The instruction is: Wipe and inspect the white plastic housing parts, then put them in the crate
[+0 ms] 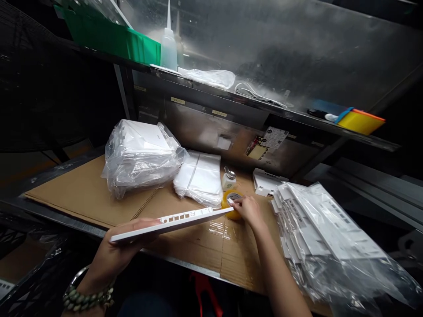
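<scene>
My left hand (114, 253) holds a flat white plastic panel (172, 222) by its near end, level above the cardboard-covered bench (82, 193). Slots run along the panel's edge. My right hand (249, 209) reaches forward with its fingertips on a small yellow round container (231, 203) with a grey top, just past the panel's far end. A small clear bottle with a metal cap (228, 178) stands right behind the container.
Bagged white plastic parts lie stacked at back left (140, 154) and at right (324, 237). A flat pile of clear bags (200, 176) lies between. A loose white part (266, 182) sits by the back wall. The shelf above carries a green bin (109, 37), squeeze bottle (168, 44) and yellow tray (360, 121).
</scene>
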Demonstrator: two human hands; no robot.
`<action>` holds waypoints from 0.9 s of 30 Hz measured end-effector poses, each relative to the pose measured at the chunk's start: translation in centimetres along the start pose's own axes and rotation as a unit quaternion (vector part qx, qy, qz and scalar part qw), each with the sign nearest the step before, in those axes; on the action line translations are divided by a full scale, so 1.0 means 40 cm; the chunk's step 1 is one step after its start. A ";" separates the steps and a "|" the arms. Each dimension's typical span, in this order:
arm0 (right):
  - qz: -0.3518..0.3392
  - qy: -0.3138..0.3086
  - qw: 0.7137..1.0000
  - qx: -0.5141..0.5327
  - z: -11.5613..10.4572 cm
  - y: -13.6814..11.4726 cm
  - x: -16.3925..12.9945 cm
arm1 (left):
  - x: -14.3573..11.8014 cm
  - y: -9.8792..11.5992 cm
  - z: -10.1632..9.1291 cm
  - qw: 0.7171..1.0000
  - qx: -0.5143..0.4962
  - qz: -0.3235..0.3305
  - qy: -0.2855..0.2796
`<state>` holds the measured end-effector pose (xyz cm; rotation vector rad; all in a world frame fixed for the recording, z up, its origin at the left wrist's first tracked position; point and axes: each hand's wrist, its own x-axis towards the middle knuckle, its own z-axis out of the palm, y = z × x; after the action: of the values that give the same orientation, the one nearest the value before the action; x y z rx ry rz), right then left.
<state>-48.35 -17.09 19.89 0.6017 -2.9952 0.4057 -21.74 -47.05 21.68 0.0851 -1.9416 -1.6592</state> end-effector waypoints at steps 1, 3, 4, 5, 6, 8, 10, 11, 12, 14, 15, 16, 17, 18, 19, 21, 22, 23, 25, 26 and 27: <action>0.003 -0.009 1.000 0.000 0.004 0.002 0.008 | 0.000 0.003 0.004 1.000 -0.006 -0.010 0.002; 0.018 -0.018 1.000 0.000 0.009 0.004 0.025 | -0.001 0.005 0.007 1.000 -0.006 -0.013 -0.003; 0.027 -0.017 0.999 0.001 0.011 0.004 0.031 | -0.001 0.003 0.005 1.000 -0.001 -0.006 -0.012; 0.034 -0.012 0.999 0.005 0.012 0.003 0.035 | -0.001 0.000 0.002 1.000 0.006 0.000 -0.018; 0.036 -0.004 0.999 0.013 0.013 0.002 0.037 | -0.001 -0.005 -0.001 1.000 0.012 0.002 -0.023; 0.027 0.015 0.999 0.043 0.012 0.000 0.034 | -0.004 -0.013 -0.008 0.999 0.020 -0.005 -0.028; 0.015 0.034 0.995 0.089 0.008 0.002 0.030 | -0.009 -0.016 -0.010 1.000 0.014 -0.018 -0.020; 0.014 0.044 0.992 0.115 0.006 0.003 0.030 | -0.012 -0.016 -0.009 1.000 0.006 -0.026 -0.012; 0.019 0.055 0.988 0.141 0.005 0.005 0.032 | -0.014 -0.014 -0.007 0.999 -0.003 -0.034 -0.004; 0.039 0.081 0.979 0.184 0.003 0.005 0.045 | -0.018 -0.010 -0.002 0.999 -0.015 -0.048 0.009; 0.048 0.095 0.974 0.201 0.003 0.002 0.056 | -0.019 -0.010 0.001 0.998 -0.017 -0.051 0.012; 0.056 0.109 0.969 0.214 0.002 -0.002 0.069 | -0.021 -0.010 0.003 0.998 -0.014 -0.056 0.017; 0.061 0.120 0.965 0.226 0.001 -0.008 0.085 | -0.022 -0.012 0.005 0.998 -0.010 -0.062 0.022; 0.064 0.129 0.961 0.236 -0.001 -0.015 0.102 | -0.023 -0.015 0.006 0.997 -0.005 -0.069 0.028; 0.065 0.135 0.958 0.245 -0.003 -0.024 0.120 | -0.024 -0.018 0.007 0.997 -0.001 -0.076 0.033; 0.067 0.143 0.953 0.259 -0.010 -0.042 0.155 | -0.023 -0.026 0.007 0.995 0.008 -0.085 0.047; 0.069 0.145 0.951 0.263 -0.013 -0.050 0.172 | -0.023 -0.029 0.007 0.995 0.014 -0.083 0.051; 0.071 0.146 0.950 0.266 -0.016 -0.057 0.186 | -0.021 -0.031 0.006 0.996 0.022 -0.076 0.046; 0.079 0.143 0.950 0.267 -0.017 -0.069 0.208 | -0.019 -0.032 0.002 0.997 0.038 -0.063 0.033; 0.082 0.140 0.950 0.265 -0.016 -0.073 0.215 | -0.018 -0.032 -0.001 0.997 0.043 -0.060 0.031; 0.085 0.137 0.951 0.264 -0.013 -0.075 0.220 | -0.017 -0.032 -0.003 0.996 0.047 -0.061 0.033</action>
<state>-55.30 -22.90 22.10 0.2733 -2.6674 1.2150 -21.50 -47.17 20.24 0.2970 -1.9985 -1.6191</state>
